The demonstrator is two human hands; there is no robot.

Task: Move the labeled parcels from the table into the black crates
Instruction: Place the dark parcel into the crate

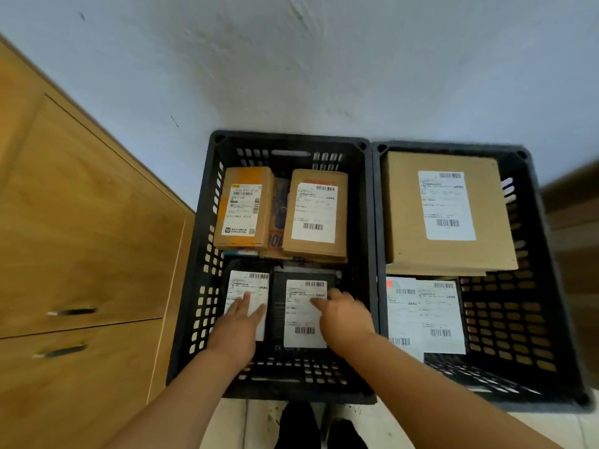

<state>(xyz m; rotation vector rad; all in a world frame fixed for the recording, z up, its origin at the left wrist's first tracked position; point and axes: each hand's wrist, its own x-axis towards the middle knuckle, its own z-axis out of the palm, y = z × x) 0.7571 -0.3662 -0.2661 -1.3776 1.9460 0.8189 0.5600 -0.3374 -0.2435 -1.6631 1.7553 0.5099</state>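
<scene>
Seen from above, two black plastic crates stand side by side on the floor against a pale wall, with a wooden cabinet to the left.

The left crate holds four parcels. At its far end lie two brown cardboard boxes: one with orange tape by the far left corner, and a plainer one beside it. At the near end lie a black soft-wrapped parcel on the left and a flat black box on the right. Every parcel carries a white shipping label with barcodes. The print is too blurred to read, apart from a few digits on the orange-taped box that look like "8701".

The left hand rests flat on the soft-wrapped parcel's label, fingers straight and close together, gripping nothing. The right hand lies on the right edge of the flat black box, fingers bent over its label; I cannot tell whether they grip the edge or only press on it.

The right crate holds a large cardboard box at its far end and two overlapping white-labelled flat mailers near its near left corner.

The flat black box looks stiff and light, probably best taken by its long edges. The wrapped parcel looks soft and likely to sag, so a hand beneath it would help.
</scene>
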